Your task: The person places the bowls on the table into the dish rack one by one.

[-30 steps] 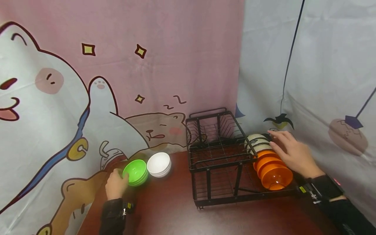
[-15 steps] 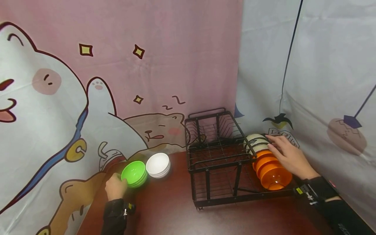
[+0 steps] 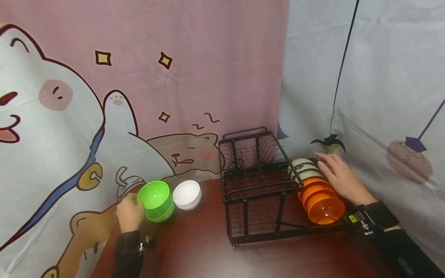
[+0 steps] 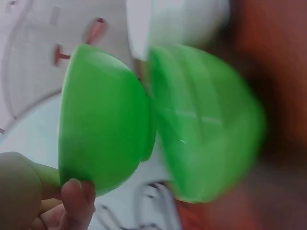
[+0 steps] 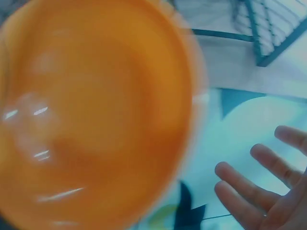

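Observation:
My left hand (image 3: 130, 212) pinches the rim of a green bowl (image 4: 103, 122) between thumb and fingers. That bowl is raised off a stack of green bowls (image 3: 160, 214), and a gap shows between them in the left wrist view. Beside the stack, on its right, stands a stack of white bowls (image 3: 187, 194). My right hand (image 3: 342, 180) hovers with fingers extended by a row of orange bowls (image 3: 325, 210) tilted on their sides in the lower tier of a black dish rack (image 3: 264, 193). In the right wrist view its fingers (image 5: 242, 187) hold nothing.
Behind the orange bowls, several pale patterned bowls (image 3: 301, 168) lean in the same row. The rack's upper tier (image 3: 257, 177) rises to their left. A printed curtain (image 3: 194, 77) hangs along the back and sides of the reddish-brown table (image 3: 194, 247).
My left hand has lifted the top green bowl up and leftward from the stack beneath it. My right hand stays near the orange bowls with only slight movement.

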`<action>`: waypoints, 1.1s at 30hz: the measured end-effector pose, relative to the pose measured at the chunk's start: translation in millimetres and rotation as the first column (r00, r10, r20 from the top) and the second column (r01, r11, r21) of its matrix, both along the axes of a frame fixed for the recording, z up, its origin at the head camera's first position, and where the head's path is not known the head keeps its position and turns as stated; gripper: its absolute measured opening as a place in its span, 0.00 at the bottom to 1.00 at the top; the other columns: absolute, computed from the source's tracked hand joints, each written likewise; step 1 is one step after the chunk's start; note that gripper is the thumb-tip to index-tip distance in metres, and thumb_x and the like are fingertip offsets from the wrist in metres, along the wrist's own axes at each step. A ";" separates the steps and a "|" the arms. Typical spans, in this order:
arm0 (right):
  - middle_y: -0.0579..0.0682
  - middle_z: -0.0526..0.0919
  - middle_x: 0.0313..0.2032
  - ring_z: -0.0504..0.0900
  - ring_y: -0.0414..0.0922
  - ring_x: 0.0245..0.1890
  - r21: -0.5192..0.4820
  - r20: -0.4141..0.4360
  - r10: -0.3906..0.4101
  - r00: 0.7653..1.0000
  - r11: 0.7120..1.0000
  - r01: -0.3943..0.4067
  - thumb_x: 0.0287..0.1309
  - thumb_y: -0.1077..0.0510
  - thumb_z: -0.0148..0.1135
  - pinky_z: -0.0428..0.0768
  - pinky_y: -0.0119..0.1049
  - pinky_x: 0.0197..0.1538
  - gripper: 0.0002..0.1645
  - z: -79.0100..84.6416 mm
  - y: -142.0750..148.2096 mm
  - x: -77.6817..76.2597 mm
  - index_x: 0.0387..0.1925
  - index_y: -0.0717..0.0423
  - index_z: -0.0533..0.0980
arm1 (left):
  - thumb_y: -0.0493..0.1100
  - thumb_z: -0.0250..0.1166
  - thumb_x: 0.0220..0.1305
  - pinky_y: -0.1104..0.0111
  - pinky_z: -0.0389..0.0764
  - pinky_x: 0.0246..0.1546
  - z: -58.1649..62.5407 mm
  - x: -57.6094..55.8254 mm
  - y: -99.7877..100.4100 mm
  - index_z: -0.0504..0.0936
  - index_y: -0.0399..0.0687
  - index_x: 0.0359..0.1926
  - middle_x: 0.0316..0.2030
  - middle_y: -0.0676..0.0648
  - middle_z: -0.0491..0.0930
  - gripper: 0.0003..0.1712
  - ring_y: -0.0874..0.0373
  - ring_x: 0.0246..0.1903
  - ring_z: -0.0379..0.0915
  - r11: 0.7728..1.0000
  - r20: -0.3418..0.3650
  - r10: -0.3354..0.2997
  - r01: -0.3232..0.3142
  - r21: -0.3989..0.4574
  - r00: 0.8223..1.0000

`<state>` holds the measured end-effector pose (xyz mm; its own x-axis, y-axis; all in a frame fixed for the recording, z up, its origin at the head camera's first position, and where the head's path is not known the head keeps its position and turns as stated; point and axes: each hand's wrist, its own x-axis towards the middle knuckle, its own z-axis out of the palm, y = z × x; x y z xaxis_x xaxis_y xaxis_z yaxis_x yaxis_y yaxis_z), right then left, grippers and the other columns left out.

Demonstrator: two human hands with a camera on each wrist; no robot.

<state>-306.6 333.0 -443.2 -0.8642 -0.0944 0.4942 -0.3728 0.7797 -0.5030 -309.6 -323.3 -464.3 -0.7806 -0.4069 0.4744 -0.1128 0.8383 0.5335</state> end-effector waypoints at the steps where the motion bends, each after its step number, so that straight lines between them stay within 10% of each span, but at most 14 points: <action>1: 0.60 0.71 0.55 0.72 0.57 0.51 -0.003 -0.004 -0.003 1.000 1.000 0.003 0.74 0.49 0.46 0.69 0.60 0.51 0.27 6.8 -0.7 -0.5 0.69 0.53 0.66 | 0.33 0.54 0.58 0.45 0.72 0.38 10.4 0.3 4.9 0.80 0.30 0.43 0.36 0.31 0.81 0.14 0.35 0.36 0.76 1.000 -0.021 -0.002 0.002 -0.001 1.000; 12: 0.63 0.68 0.61 0.68 0.57 0.55 -0.082 -0.102 0.041 0.994 0.995 -0.050 0.76 0.52 0.42 0.63 0.53 0.53 0.28 83.3 1.0 -0.7 0.73 0.49 0.61 | 0.32 0.57 0.60 0.61 0.66 0.25 125.5 14.8 52.2 0.82 0.29 0.45 0.27 0.33 0.81 0.14 0.41 0.24 0.75 0.982 -0.339 -0.153 0.104 -0.157 0.928; 23: 0.62 0.67 0.67 0.74 0.58 0.58 -0.149 0.100 0.146 0.984 0.980 -0.131 0.76 0.42 0.37 0.70 0.55 0.57 0.33 103.3 -27.3 -7.2 0.75 0.48 0.54 | 0.33 0.58 0.61 0.69 0.66 0.20 143.1 13.2 93.8 0.82 0.35 0.47 0.23 0.39 0.80 0.14 0.49 0.21 0.74 0.962 -0.326 -0.259 0.212 -0.174 0.909; 33: 0.58 0.63 0.72 0.69 0.59 0.66 -0.089 0.175 0.357 0.918 0.934 -0.347 0.74 0.40 0.42 0.67 0.62 0.64 0.35 165.2 -116.7 -6.6 0.76 0.45 0.52 | 0.33 0.61 0.60 0.66 0.75 0.23 171.6 20.8 170.4 0.83 0.38 0.46 0.24 0.45 0.80 0.13 0.55 0.22 0.77 0.875 -0.374 -0.482 0.416 -0.247 0.792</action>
